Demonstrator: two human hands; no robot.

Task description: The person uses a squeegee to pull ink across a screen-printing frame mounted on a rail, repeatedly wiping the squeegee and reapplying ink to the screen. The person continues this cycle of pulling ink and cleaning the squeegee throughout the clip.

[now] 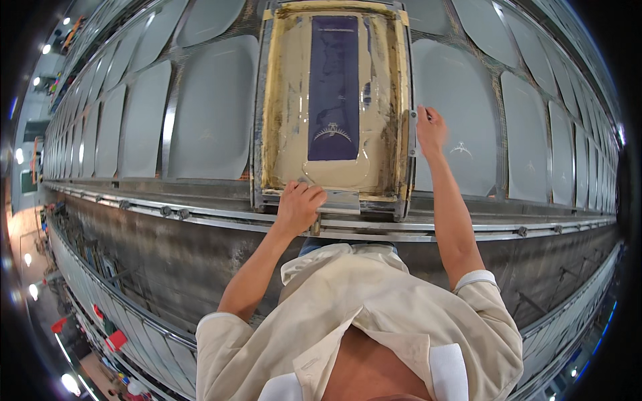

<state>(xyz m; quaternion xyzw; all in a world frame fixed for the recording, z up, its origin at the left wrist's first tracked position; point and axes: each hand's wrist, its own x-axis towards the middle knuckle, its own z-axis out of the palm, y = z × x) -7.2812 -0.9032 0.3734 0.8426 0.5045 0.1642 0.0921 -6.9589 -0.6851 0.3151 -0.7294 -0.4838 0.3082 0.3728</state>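
Observation:
In front of me lies a screen-printing frame (403, 177) with yellowed, ink-stained edges. Its mesh carries a cream border and a dark purple window (334, 87) with a small pale crest near the lower end. Glossy wet streaks run beside the window. My left hand (301, 206) is closed around a squeegee (342, 202), which lies across the near end of the frame; the fingers hide part of it. My right hand (432, 128) is closed at the frame's right side, fingertips on a metal bracket (413, 137) there.
Rows of grey rounded panels (212, 107) lie on a long table to both sides; one right of the frame bears a small white crest (461, 147). A metal rail (221, 219) runs along the near edge. Behind me stands another long table (150, 327).

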